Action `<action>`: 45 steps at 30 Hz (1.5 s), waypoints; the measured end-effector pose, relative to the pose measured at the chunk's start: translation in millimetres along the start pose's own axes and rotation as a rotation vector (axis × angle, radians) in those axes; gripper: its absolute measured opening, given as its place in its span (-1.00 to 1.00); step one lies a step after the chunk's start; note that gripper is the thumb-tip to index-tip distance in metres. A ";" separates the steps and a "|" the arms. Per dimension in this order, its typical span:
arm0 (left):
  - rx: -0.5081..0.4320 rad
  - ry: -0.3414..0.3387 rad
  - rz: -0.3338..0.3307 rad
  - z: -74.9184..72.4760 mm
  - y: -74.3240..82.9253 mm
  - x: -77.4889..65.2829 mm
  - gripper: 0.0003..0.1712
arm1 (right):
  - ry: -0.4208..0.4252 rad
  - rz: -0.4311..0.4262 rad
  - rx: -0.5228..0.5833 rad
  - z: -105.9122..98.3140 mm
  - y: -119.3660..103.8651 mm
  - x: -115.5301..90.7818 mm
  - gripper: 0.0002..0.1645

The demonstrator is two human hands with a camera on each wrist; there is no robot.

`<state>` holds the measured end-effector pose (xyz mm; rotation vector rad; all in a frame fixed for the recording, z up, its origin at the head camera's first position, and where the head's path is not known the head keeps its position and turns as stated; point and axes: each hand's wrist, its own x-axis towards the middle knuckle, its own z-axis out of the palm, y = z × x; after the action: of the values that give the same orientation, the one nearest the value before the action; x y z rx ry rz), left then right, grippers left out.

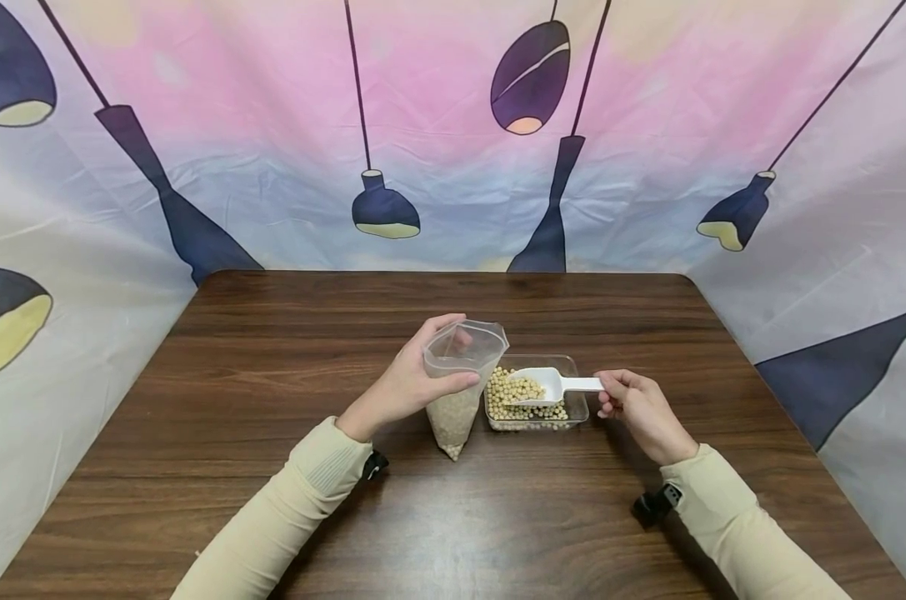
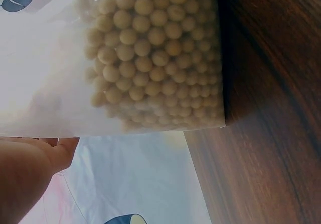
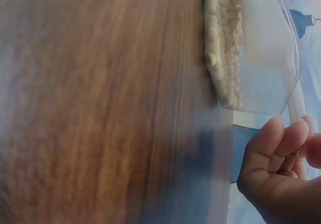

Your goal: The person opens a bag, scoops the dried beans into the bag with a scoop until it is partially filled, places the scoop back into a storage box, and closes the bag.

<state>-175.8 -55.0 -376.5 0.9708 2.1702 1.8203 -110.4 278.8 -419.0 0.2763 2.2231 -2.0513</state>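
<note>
My left hand (image 1: pixel 402 380) holds a clear plastic bag (image 1: pixel 454 417) near its open mouth, thumb on the near side and fingers round the far side. Pale round beans (image 2: pixel 145 48) fill the lower part of the bag, which stands on the table. In my right hand (image 1: pixel 643 414) is the handle of a white scoop (image 1: pixel 582 384), pinched between thumb and fingers. The scoop's bowl carries some beans and sits over a clear rectangular container (image 1: pixel 578 410) that holds more of them. In the right wrist view, the scoop (image 3: pixel 271 33) shows blurred through the container wall.
A dark brown wooden table (image 1: pixel 272 358) lies under everything. Behind it and at both sides hangs a cloth (image 1: pixel 453 200) printed with lamps. Black wrist cameras (image 1: pixel 653 505) sit at both sleeves. The bag stands close by the container's left side.
</note>
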 end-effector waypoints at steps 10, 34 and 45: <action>0.002 0.006 0.013 0.4 -0.4 0.3 -0.16 | -0.020 0.018 0.122 -8.5 -0.6 0.5 -0.71; -0.022 0.001 0.006 1.4 -1.7 0.2 -0.15 | -0.086 -0.265 0.420 -14.3 -80.2 -21.6 -0.67; -0.022 -0.002 0.004 2.0 -2.0 0.6 -0.16 | -0.054 -0.299 0.385 18.7 -95.5 -26.5 -0.70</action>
<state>-176.0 -53.2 -378.6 0.9720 2.1439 1.8407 -104.7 251.5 -322.0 -0.0912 1.9191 -2.6030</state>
